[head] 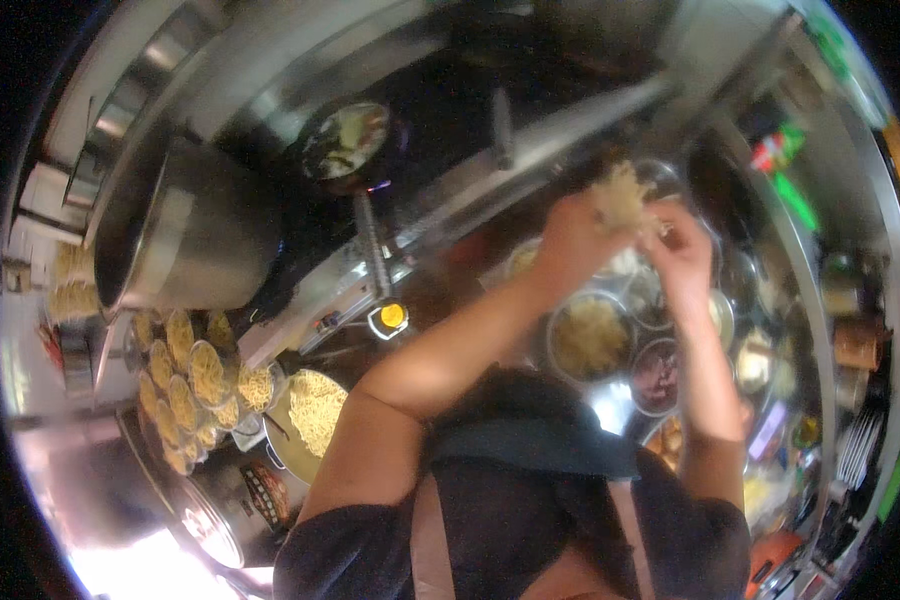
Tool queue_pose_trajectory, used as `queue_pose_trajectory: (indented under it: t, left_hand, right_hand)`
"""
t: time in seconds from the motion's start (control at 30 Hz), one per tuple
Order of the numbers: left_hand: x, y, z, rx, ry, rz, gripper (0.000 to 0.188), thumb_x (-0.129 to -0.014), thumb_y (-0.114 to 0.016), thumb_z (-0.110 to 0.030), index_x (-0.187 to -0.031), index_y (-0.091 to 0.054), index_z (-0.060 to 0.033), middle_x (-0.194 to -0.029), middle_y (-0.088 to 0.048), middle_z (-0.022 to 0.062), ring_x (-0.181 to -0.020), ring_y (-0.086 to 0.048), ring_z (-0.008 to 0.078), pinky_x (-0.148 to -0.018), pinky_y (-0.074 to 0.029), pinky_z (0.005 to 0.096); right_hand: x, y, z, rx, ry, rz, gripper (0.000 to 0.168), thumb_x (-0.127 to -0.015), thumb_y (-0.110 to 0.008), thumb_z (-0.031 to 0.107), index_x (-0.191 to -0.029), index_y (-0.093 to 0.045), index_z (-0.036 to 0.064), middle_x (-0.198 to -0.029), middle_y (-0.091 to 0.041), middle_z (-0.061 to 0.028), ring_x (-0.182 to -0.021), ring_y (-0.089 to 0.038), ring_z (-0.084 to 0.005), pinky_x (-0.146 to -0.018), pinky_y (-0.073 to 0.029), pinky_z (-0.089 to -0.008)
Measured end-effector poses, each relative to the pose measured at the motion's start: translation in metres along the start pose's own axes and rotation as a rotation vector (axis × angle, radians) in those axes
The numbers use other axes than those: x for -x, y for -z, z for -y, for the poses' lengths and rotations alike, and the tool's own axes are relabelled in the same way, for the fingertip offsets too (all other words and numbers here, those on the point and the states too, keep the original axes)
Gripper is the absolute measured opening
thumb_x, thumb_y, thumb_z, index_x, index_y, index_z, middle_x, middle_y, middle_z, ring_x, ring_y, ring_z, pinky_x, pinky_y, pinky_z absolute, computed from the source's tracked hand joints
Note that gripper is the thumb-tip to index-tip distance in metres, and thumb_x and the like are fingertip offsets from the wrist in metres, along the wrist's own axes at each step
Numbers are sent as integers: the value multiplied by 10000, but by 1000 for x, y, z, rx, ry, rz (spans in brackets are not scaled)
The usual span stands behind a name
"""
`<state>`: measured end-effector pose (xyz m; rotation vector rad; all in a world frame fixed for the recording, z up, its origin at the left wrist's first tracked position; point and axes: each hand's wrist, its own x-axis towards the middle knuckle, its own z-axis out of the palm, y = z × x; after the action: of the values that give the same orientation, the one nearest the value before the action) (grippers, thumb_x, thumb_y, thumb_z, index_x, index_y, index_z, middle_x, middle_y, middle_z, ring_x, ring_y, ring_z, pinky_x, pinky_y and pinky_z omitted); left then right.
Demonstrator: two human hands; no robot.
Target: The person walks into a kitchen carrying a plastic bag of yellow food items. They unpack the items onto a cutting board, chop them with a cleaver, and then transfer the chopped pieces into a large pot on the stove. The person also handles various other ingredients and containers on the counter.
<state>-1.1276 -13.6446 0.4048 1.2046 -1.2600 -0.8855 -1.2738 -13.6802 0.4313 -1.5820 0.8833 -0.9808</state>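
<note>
My left hand (581,232) is raised over a group of round food containers, closed around a bunch of pale shredded food (621,196), perhaps sprouts or noodles. Close beside it, my right hand (675,244) has its fingertips at the lower edge of the same bunch. Motion blur hides the exact finger contact. Below the hands stand a round metal container of yellowish food (591,336) and one of reddish-purple food (658,375). A frying pan (345,142) with food in it rests on the dark stove, its handle pointing towards me.
A large metal stockpot (187,225) stands at the left of the stove. Several bowls of noodles (208,373) are stacked at the left, beside a large bowl of noodles (319,412). A metal shelf edge (802,300) curves along the right, with plates (860,450) beyond it.
</note>
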Motion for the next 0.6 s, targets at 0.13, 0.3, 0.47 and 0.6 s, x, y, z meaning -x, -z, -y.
queue_pose_trajectory:
  t: [0.13, 0.3, 0.47, 0.6]
  left_hand:
    - [3, 94, -14, -74, 6, -176, 231, -728, -657, -24, -955, -630, 8, -882, -669, 64, -792, -622, 137, -716, -497, 279]
    - [-12, 228, -20, 69, 5, -542, 310, -762, -603, 65, -1068, -593, 14, -1028, -635, 81, -891, -596, 148, -786, -491, 287]
    - [-28, 309, -38, -89, -60, -733, 375, -766, -666, -18, -1123, -569, 49, -993, -631, 65, -854, -579, 126, -778, -463, 253]
    - [-26, 351, 21, -594, 18, -688, 440, -734, -693, -135, -1114, -545, 29, -970, -647, 175, -888, -632, 282, -784, -480, 333]
  right_hand:
    - [-52, -79, 19, 48, 18, 155, 133, -799, -649, 61, -908, -603, 0, -820, -627, -46, -747, -588, -96, -690, -478, -252]
    - [-133, -167, 41, -88, 73, 147, 146, -822, -639, 136, -893, -621, 10, -784, -632, -46, -693, -590, -108, -662, -472, -242]
    - [-191, -236, 43, -466, 243, 198, 149, -809, -660, 120, -900, -621, 8, -796, -637, -43, -701, -605, -113, -674, -504, -251]
    - [-209, -312, 9, -119, 157, 409, 167, -776, -672, 140, -850, -629, -4, -766, -649, -83, -637, -625, -171, -586, -511, -301]
